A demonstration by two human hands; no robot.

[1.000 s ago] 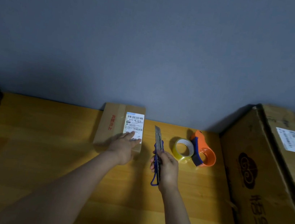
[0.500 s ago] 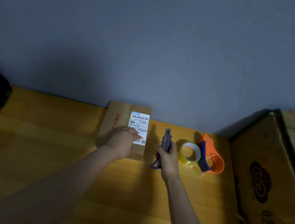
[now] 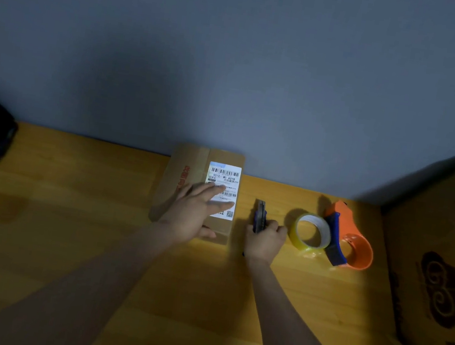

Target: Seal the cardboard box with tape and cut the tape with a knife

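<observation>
Tape (image 3: pixel 311 233) lies unused near the table's (image 3: pixel 69 208) back edge; your left hand (image 3: pixel 195 214) rests flat-fingered on the box (image 3: pixel 188 172), right hand (image 3: pixel 265 240) gripping the knife (image 3: pixel 260 216) (sealing looks ahead).

You stood at what looked like a packing spot in a plain room: a wooden table (image 3: pixel 65 237) pushed against a bare grey wall (image 3: pixel 236 56). A small cardboard box (image 3: pixel 188 172) carried a printed shipping label (image 3: pixel 224 177), a tape roll (image 3: pixel 311 234) sat beside an orange tape dispenser (image 3: pixel 353 245), and a large printed carton (image 3: pixel 440 275) stood at your right.
</observation>
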